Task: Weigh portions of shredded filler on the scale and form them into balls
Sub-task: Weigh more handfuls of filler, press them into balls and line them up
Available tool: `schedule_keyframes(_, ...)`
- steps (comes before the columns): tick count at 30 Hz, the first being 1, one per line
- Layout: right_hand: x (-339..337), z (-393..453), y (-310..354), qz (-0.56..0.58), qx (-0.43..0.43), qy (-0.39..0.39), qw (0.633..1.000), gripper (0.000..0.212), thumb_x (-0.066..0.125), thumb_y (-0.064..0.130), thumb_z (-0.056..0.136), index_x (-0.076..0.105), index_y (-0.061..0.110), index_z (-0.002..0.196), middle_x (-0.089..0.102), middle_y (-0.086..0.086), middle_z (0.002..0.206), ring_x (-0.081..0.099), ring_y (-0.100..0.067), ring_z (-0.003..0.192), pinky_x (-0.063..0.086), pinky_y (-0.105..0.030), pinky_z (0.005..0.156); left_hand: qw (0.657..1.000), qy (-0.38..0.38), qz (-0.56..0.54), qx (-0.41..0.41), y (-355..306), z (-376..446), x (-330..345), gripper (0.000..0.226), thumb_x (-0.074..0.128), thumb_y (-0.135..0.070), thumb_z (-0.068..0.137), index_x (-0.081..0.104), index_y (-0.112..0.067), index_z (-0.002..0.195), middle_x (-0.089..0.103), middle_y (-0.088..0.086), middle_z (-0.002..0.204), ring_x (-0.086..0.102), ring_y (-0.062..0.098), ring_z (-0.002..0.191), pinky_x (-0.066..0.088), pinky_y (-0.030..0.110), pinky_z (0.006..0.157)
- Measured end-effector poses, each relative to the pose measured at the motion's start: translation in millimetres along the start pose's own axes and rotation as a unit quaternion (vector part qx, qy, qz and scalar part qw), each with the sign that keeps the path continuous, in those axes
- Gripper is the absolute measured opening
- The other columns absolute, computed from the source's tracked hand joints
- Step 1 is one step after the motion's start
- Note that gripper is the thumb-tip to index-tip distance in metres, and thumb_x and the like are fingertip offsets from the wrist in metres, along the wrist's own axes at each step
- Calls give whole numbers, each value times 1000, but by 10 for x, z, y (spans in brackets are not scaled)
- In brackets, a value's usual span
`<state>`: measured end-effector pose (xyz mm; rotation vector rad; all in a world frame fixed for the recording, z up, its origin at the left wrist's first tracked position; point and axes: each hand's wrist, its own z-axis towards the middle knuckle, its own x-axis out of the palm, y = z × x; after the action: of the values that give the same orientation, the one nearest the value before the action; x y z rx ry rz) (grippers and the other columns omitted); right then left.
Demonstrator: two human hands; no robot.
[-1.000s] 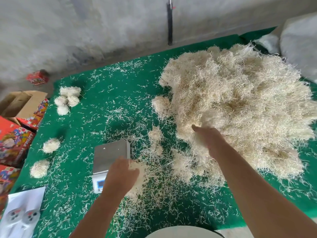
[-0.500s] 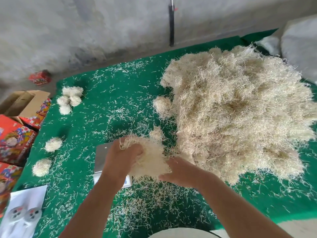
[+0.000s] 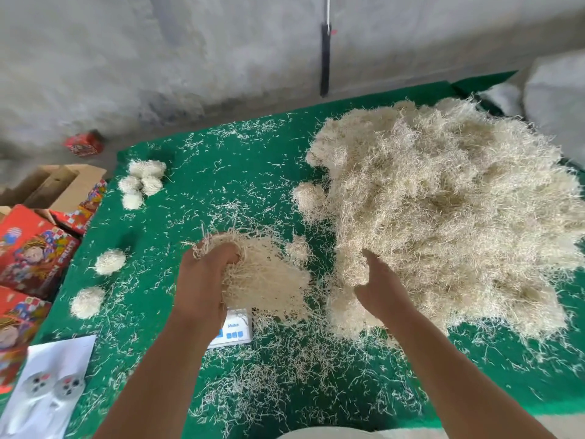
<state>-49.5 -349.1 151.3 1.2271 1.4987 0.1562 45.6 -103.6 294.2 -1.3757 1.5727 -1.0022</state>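
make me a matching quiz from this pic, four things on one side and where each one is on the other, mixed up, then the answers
Things
1. big heap of pale shredded filler
2. small white digital scale
3. loose clump of shredded filler
4. cluster of finished pale filler balls

Places
A. far left corner of the green mat
B. gripped in the left hand
C. right side of the mat
D. mostly hidden under the held clump

Pairs: 1-C, 2-D, 3-B, 4-A
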Motion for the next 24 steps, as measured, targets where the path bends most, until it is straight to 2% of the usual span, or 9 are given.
schedule_keyframes(4,-51,-392,666,304,-148,8,941,62,61,48,99,37,46,156,45,14,160,53,-4,132,46,-39,112,987,84,-112,-76,30,6,22,15,71,-16,66,60,-13,75,46,2,63,51,17,49,44,25,47)
schedule_keyframes(7,109,-719,1023,457,-156,108,869,85,56,80,85,44,33,155,49,17,155,49,1,139,46,-18,106,964,141,-208,-89,64,10,140,11,67,-25,82,63,-15,80,67,11,78,73,27,78,59,36,64)
schedule_keyframes(9,238,-841,1160,487,-122,124,856,81,50,77,92,50,22,151,60,16,145,55,1,135,47,-18,107,961,117,-238,-85,111,19,263,13,59,-19,95,67,-9,94,77,13,91,77,31,93,63,33,69)
schedule_keyframes(11,345,-862,1269,525,-84,134,836,56,40,62,105,61,24,140,71,0,132,66,-14,125,53,-35,106,996,34,-85,-6,186,-12,371,11,59,-14,93,69,-9,93,74,7,83,71,24,84,57,22,59)
schedule_keyframes(14,349,-847,1463,588,10,136,797,47,40,58,107,76,30,118,77,-4,114,73,-18,109,57,-39,95,991,52,60,109,375,-178,521,14,55,-34,89,62,-22,84,66,11,81,63,25,77,55,34,63)
schedule_keyframes(16,340,-778,1477,622,50,123,772,43,47,52,107,77,21,107,74,-6,99,70,-22,95,53,-42,91,974,67,129,172,474,-264,587,13,46,-52,93,55,-43,89,63,1,94,65,22,93,59,46,81)
schedule_keyframes(18,315,-674,1456,599,65,78,794,27,50,43,105,70,26,98,73,5,86,70,-18,85,52,-32,85,933,67,254,248,529,-276,600,25,27,-70,99,44,-52,99,55,-16,117,51,9,118,41,43,108)
schedule_keyframes(21,263,-564,1460,598,127,57,789,26,45,22,110,69,17,104,68,-5,76,57,-31,84,45,-39,85,865,59,391,308,539,-288,533,77,0,-79,98,39,-32,145,30,-18,148,17,2,145,9,37,122)
schedule_keyframes(24,236,-493,1475,604,129,46,785,24,42,14,107,64,11,96,65,-5,68,53,-23,66,42,-32,65,845,91,408,332,507,-246,478,77,3,-69,103,49,-23,145,30,-11,153,25,9,145,30,42,124)
